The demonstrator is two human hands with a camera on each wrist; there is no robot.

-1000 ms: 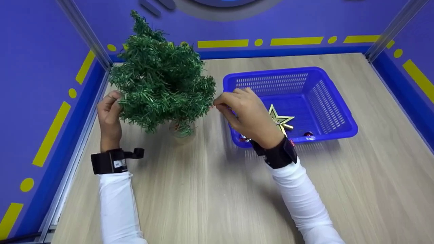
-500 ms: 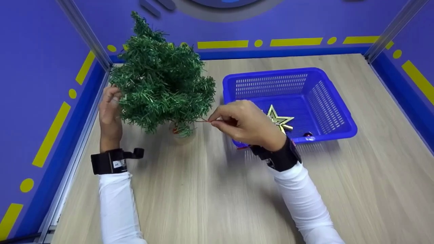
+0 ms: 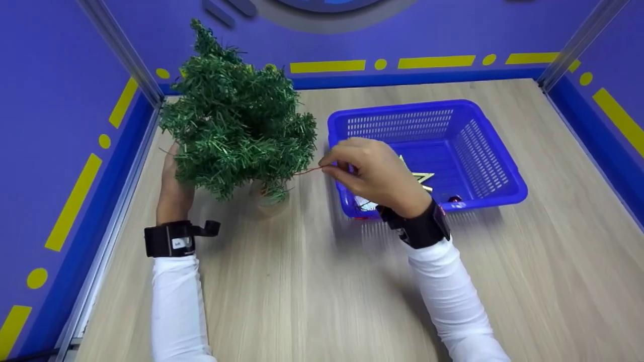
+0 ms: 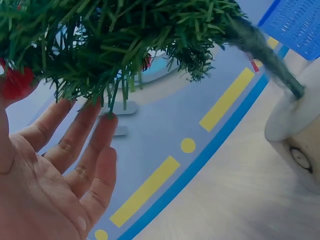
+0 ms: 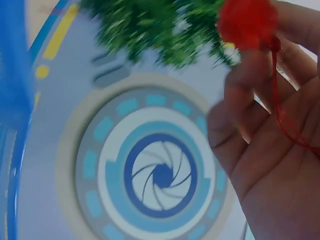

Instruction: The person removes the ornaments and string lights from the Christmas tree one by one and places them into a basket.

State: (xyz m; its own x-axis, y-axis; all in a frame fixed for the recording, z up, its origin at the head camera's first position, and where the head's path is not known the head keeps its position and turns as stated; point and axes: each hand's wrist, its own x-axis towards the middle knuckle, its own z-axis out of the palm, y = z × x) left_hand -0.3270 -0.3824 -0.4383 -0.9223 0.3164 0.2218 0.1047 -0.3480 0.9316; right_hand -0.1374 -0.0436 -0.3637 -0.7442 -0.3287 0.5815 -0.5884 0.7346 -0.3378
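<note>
A small green artificial Christmas tree (image 3: 236, 115) stands at the left on a round pale base (image 4: 290, 135). My left hand (image 3: 175, 188) is at its left side, partly hidden by branches; in the left wrist view its loosely spread fingers reach up to the needles. A red ornament (image 4: 17, 84) shows near that thumb. To the right of the tree, my right hand (image 3: 377, 171) pinches a thin red cord (image 3: 308, 171) that runs to the lower right branches. In the right wrist view a blurred red ornament (image 5: 247, 22) with a cord lies at the right fingers.
Right of the tree is a blue perforated plastic basket (image 3: 427, 105), under the right hand. Inside lie a gold star (image 3: 422, 177), a shiny red bauble (image 3: 455, 199) and a silvery item (image 3: 366, 203). Blue-purple panels (image 3: 432, 30) wall the wooden table (image 3: 327, 286).
The right hand went down and left, then slightly back up and right, with more cord now showing. The left hand shifted right, further behind the branches.
</note>
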